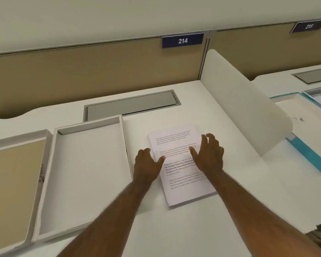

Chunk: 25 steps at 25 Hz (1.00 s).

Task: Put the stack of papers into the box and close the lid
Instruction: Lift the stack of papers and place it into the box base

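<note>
1. Papers point(182, 164) lay stacked on the white desk point(220, 115), just right of the open box point(85, 175).
2. Left hand point(146, 164) and right hand point(208, 154) hovered spread over the stack, fingers loose, gripping nothing.
3. The lid point(13, 182) lay left of the box.

white papers point(180, 164), white box point(85, 175), seemingly tan-lined lid point(13, 182)

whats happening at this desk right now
A person is reaching with both bare hands for a stack of papers lying flat on the white desk. The left hand is at the stack's left edge and the right hand is over its right side, fingers spread; the stack is not lifted. To its left sits the open box, with nothing in it, and the lid lies beside that, further left.
</note>
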{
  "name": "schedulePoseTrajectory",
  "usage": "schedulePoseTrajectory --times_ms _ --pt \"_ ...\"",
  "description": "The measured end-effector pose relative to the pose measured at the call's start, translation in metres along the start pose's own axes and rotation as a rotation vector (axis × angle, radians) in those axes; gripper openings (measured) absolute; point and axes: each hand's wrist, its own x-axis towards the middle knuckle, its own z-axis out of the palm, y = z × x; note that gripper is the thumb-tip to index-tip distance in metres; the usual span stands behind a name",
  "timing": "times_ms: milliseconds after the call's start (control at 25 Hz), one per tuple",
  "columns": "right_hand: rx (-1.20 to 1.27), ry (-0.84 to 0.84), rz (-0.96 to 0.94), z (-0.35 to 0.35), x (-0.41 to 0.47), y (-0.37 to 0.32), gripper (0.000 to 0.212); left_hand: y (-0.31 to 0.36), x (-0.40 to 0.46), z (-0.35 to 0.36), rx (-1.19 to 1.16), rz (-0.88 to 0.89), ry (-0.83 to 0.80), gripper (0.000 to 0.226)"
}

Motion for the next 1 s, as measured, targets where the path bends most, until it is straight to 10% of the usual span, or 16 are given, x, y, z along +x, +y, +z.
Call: schedulePoseTrajectory --times_ms 360,1000 --pt "0.205 -0.291 0.521 0.004 0.021 0.014 0.08 0.009 0.017 0.026 -0.087 -0.389 -0.12 0.07" --pt "0.449 -0.453 0.65 -0.011 0.032 0.013 0.081 0.035 0.018 0.037 -0.328 -0.707 -0.123 0.072"
